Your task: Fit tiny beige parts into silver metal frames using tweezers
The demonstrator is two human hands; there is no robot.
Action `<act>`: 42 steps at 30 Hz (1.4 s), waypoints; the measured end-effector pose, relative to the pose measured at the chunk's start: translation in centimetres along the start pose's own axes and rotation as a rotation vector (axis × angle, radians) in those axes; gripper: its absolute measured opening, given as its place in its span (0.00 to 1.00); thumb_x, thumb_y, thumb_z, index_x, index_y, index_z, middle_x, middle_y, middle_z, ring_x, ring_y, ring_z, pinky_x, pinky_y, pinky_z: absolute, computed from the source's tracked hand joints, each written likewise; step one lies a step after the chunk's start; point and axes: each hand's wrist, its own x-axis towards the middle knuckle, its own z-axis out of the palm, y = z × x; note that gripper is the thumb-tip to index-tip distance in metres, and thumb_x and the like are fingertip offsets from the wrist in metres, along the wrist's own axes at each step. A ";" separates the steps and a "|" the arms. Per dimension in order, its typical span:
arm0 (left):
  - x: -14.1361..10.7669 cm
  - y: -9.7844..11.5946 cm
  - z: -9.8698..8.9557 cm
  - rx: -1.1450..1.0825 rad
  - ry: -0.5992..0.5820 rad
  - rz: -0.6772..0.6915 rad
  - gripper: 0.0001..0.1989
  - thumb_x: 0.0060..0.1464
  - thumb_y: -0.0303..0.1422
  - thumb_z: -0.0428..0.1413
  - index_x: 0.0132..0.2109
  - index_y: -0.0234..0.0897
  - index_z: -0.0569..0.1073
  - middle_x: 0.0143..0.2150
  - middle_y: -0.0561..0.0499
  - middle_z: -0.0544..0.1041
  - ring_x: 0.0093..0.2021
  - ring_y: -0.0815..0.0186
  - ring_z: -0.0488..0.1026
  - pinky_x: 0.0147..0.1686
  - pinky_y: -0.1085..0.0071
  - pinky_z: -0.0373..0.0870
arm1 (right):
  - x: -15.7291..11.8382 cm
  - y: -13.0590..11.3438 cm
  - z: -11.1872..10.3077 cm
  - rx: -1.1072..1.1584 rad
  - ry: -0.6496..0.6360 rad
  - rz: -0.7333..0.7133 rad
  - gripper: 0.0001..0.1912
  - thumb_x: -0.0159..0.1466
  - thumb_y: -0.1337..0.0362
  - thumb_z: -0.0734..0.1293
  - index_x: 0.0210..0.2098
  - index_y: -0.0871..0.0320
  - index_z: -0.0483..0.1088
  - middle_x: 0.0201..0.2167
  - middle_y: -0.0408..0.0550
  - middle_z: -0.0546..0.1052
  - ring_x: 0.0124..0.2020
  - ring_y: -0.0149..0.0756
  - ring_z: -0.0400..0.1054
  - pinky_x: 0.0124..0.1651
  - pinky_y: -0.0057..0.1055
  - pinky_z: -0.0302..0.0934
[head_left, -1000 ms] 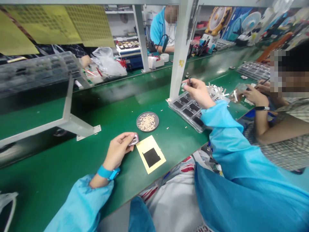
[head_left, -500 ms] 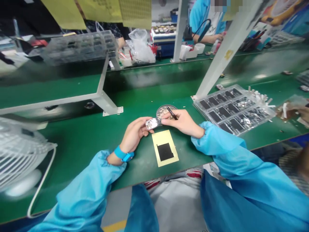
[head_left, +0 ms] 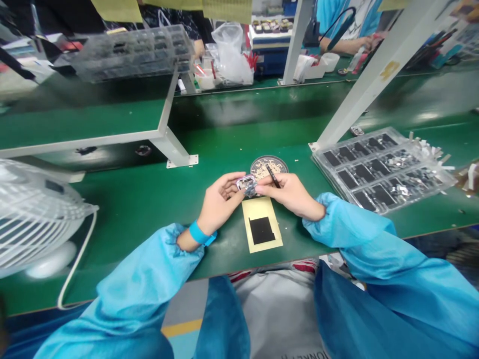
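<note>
My left hand [head_left: 220, 202] is closed on a small rounded device casing [head_left: 247, 184] with a shiny, silvery inside. From the other side my right hand [head_left: 288, 193] meets the casing with its fingertips. A thin black tool, like tweezers [head_left: 273, 176], is gripped in that right hand and sticks up past the fingers; its tip is hidden. Just behind the hands lies a round dish [head_left: 258, 163] of small pale pieces. On the bench in front of them rests a yellow sheet [head_left: 256, 207] bearing a black square sticker [head_left: 262, 230].
Clear compartment trays [head_left: 333, 183] with dark screens and small parts lie to the right, by a slanted white post [head_left: 359, 99]. A white fan [head_left: 37, 219] stands at left, below a raised green shelf [head_left: 123, 112]. A co-worker's hands [head_left: 359, 45] show across the bench.
The casing has turned in my left hand, whose thumb now lies across its near side. My right fingertips have come against the casing's right end. The whole view has shifted slightly.
</note>
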 end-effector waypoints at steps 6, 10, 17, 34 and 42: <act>-0.1 0.0 0.1 0.050 -0.038 0.054 0.26 0.51 0.28 0.66 0.58 0.36 0.74 0.55 0.41 0.79 0.50 0.61 0.79 0.45 0.68 0.75 | -0.1 -0.3 0.1 -0.003 -0.056 0.070 0.19 0.55 0.50 0.79 0.35 0.61 0.81 0.31 0.49 0.83 0.28 0.30 0.71 0.33 0.29 0.66; -0.3 0.3 0.3 0.077 -0.048 0.064 0.26 0.51 0.27 0.66 0.58 0.36 0.73 0.55 0.42 0.79 0.47 0.63 0.78 0.39 0.71 0.72 | -0.1 -0.4 0.1 -0.093 -0.048 0.057 0.20 0.57 0.49 0.77 0.32 0.62 0.81 0.29 0.48 0.82 0.25 0.27 0.66 0.29 0.26 0.59; -0.5 0.9 0.5 0.099 -0.030 0.024 0.28 0.49 0.26 0.67 0.58 0.37 0.75 0.51 0.44 0.80 0.40 0.66 0.75 0.33 0.72 0.66 | -0.1 -0.5 0.1 -0.097 -0.039 0.049 0.19 0.58 0.49 0.77 0.30 0.61 0.80 0.28 0.47 0.81 0.25 0.27 0.65 0.30 0.28 0.60; -0.6 1.1 0.6 0.151 -0.020 0.034 0.26 0.50 0.29 0.68 0.57 0.37 0.76 0.47 0.45 0.80 0.37 0.67 0.73 0.32 0.71 0.66 | -0.1 -0.5 0.1 -0.090 -0.023 0.090 0.20 0.57 0.48 0.77 0.30 0.62 0.80 0.22 0.44 0.76 0.21 0.25 0.59 0.27 0.27 0.55; -0.9 0.5 0.5 0.226 0.010 0.091 0.23 0.55 0.33 0.66 0.58 0.40 0.78 0.49 0.45 0.81 0.37 0.65 0.74 0.33 0.70 0.66 | -0.3 -0.6 0.5 -0.070 0.008 0.099 0.21 0.56 0.47 0.77 0.28 0.61 0.79 0.21 0.43 0.75 0.21 0.24 0.57 0.25 0.27 0.53</act>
